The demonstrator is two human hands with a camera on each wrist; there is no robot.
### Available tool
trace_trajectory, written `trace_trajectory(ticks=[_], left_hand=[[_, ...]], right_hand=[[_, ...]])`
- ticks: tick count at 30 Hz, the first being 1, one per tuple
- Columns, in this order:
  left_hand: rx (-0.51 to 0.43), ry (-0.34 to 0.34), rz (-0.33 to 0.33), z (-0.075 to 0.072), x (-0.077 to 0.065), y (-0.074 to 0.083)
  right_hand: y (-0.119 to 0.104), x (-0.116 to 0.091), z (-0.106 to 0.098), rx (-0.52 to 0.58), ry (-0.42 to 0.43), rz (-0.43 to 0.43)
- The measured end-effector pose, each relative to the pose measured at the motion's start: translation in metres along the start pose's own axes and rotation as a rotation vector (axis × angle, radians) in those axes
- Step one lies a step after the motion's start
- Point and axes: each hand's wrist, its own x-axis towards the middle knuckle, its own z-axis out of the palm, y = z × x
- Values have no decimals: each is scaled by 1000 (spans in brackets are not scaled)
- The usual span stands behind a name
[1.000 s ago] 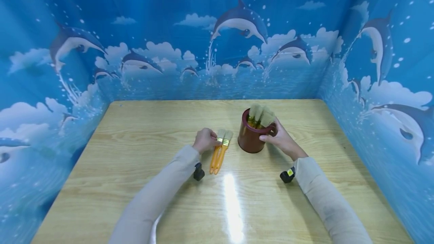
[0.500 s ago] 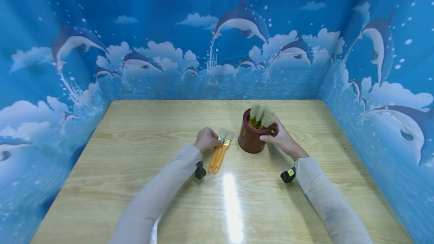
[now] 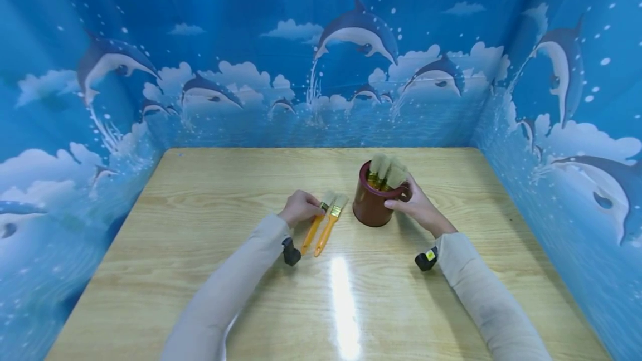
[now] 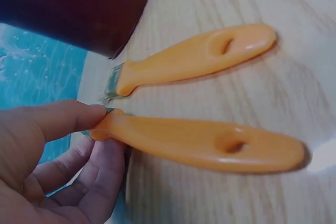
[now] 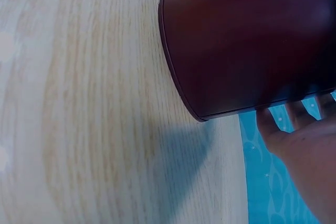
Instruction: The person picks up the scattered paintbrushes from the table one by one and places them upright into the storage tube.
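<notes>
My left hand [image 3: 301, 208] pinches a paintbrush [image 3: 312, 234] with an orange handle near its metal collar, thumb and fingers on either side in the left wrist view. Beside it on the table lies a second orange-handled paintbrush [image 3: 325, 235], a small gap apart. To their right stands a dark brown mug [image 3: 370, 202], upright, with several paintbrushes [image 3: 386, 170] in it, bristles up. My right hand [image 3: 416, 208] holds the mug from its right side, at the handle. In the right wrist view, fingers of that hand [image 5: 310, 156] touch the mug's wall; the fingertips are partly hidden.
The wooden table [image 3: 225, 183] reaches back to a blue dolphin-print curtain [image 3: 241, 116], which also hangs along both sides. A bright strip of reflected light [image 3: 345, 311] lies on the table in front of the brushes. Small black cameras [image 3: 425, 261] are worn at the wrists.
The two loose brushes lay side by side; the left one has shifted left and come apart from the other, with my left hand on it. My right hand and the mug stay in place.
</notes>
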Motion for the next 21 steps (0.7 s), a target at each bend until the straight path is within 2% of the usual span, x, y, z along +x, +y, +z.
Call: trace_trajectory(ticks=[6,11,16,21], left_hand=[[-35,1,-63,-17,1,2],[-125,-7,-94,-34,0,17],[-258,-16,-33,-50,-2,39],[-349,14,50,-62,-6,68]], right_hand=[[0,1,0,6,-5,-9],[-2,0,0,-5,1,-1],[-2,0,-1,-5,-3,6],[-1,0,-1,-2,-7,9]])
